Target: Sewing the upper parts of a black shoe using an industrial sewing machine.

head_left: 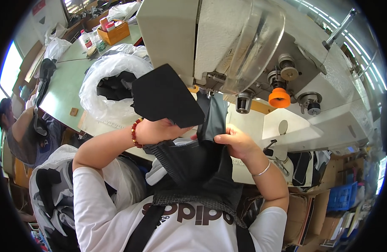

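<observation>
A sewing machine stands in front of me. Dark fabric runs from its needle area down toward my lap. My right hand is closed on the near end of this fabric, thumb on top. My left hand grips a stiff black fabric panel that stands up left of the needle; the panel hides part of its fingers. A larger black garment piece with a ribbed strip hangs below both hands, over my black apron.
A white plastic bag of dark pieces sits on the green table at left. Behind it are bottles and a wooden box. A phone lies at right, above cardboard boxes. Another person is at far left.
</observation>
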### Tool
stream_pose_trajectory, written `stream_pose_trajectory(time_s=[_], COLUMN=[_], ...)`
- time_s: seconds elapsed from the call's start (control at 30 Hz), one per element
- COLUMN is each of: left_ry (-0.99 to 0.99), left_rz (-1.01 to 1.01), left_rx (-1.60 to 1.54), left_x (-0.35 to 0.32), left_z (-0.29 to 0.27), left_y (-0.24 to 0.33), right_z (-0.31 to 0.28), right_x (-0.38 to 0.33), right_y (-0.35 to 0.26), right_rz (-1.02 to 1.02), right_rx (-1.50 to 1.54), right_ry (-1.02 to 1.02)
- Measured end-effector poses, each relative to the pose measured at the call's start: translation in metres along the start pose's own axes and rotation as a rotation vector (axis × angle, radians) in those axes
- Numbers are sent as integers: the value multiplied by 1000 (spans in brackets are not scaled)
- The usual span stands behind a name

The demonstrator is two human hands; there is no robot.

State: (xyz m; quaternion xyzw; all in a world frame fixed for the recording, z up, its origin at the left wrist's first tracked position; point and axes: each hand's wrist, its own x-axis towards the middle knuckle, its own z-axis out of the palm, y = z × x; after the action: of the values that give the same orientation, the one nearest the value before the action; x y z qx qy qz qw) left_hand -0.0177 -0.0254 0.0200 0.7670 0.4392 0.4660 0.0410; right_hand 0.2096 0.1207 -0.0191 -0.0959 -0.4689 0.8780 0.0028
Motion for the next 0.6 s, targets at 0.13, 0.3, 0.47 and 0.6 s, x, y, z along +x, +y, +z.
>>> stream_pose_trajectory(time_s=[0.13, 0.3, 0.47, 0.6], left_ry=[-113, -157, -162, -148], left_rz=[3, 226, 310, 452], left_rx=[31, 45, 194, 409], left_x=[1, 2, -3, -6], left_z=[-14, -19, -10, -8], left_y=[4, -2, -1, 0], right_z=[2, -5, -6, 1], right_x=[-3, 0, -1, -4], right_y=[11, 27, 33, 31], right_rz=[-60, -19, -86, -83], right_rx=[-26, -77, -1, -45], right_ry=[-11, 129, 47, 96])
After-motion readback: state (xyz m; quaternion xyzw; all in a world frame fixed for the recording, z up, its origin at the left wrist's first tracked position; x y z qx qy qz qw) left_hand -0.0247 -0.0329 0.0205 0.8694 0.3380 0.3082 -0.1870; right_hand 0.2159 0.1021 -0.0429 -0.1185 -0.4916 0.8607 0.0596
